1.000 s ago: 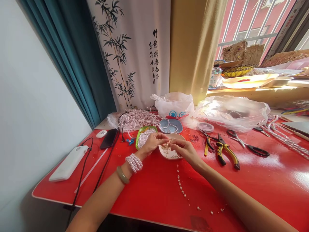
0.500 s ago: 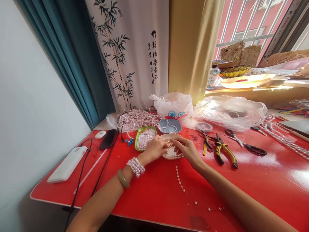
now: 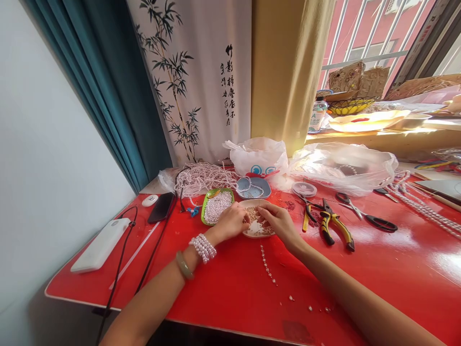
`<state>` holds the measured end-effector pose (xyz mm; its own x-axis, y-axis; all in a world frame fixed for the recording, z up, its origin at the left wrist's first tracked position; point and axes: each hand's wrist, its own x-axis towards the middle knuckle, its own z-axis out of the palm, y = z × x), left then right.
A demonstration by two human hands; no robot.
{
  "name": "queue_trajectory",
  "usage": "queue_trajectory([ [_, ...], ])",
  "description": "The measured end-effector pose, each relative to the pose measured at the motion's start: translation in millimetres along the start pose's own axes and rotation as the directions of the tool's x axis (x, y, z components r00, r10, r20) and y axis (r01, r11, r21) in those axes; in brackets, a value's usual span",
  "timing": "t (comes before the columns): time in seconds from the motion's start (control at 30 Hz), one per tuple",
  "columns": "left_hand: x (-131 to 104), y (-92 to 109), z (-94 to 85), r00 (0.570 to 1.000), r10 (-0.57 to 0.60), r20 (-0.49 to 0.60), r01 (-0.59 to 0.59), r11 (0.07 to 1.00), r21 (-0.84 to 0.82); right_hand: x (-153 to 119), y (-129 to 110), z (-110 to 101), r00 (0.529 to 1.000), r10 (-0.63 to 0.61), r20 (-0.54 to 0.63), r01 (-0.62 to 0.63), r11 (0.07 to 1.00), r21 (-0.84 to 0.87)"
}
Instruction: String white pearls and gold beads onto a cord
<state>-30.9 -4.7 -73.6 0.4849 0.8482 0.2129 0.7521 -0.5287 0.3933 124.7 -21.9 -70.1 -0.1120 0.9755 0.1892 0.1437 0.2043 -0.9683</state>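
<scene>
My left hand (image 3: 232,222) is over the left rim of a white dish (image 3: 258,236) of small gold beads (image 3: 252,211), its fingers curled together. My right hand (image 3: 278,220) is on the dish's right side with thumb and fingers pinched. What either hand holds is too small to make out. From the dish's near edge a thin beaded strand (image 3: 267,267) runs down the red table, with a few spaced beads (image 3: 310,308) further right. A green tray (image 3: 203,211) of pearl beads (image 3: 218,206) stands beside my left hand.
Right of the dish lie yellow-black pliers (image 3: 336,226), smaller pliers (image 3: 307,211) and black-handled scissors (image 3: 367,216). Behind are a blue dish (image 3: 264,187), heaped pearl strands (image 3: 209,178) and plastic bags (image 3: 345,163). A phone (image 3: 161,207), a white power bank (image 3: 101,244) and cables lie left.
The beaded strand and the spaced beads have shifted slightly toward the dish. My hands have stayed almost in place over it, with small finger movements.
</scene>
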Motion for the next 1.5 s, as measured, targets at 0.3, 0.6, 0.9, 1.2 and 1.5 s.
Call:
queue_trajectory([
  [0.3,6.9,-8.2,2.3,0.982,-0.144,-0.126,0.087,0.923,-0.374,0.6,2.2,-1.3,1.000,0.003,0.013,-0.004,1.000,0.012],
  [0.6,11.2,-10.9,-5.3,0.957,-0.289,0.021,0.064,0.139,-0.988,-0.9,-3.2,0.5,0.997,0.008,0.073,-0.009,1.000,0.007],
  [0.9,8.1,-5.9,-1.4,0.972,-0.213,0.099,0.098,-0.014,-0.995,-7.3,-10.6,0.3,0.995,0.000,0.098,0.002,1.000,-0.020],
  [1.2,7.5,-2.2,-1.6,0.967,-0.212,0.141,0.143,-0.006,-0.990,-8.2,-11.6,2.0,0.993,0.035,0.113,-0.029,0.998,-0.058],
  [1.5,7.7,-5.6,1.0,0.970,-0.201,0.134,0.135,-0.005,-0.991,-5.7,-6.0,1.5,0.993,0.023,0.115,-0.014,0.997,-0.079],
])
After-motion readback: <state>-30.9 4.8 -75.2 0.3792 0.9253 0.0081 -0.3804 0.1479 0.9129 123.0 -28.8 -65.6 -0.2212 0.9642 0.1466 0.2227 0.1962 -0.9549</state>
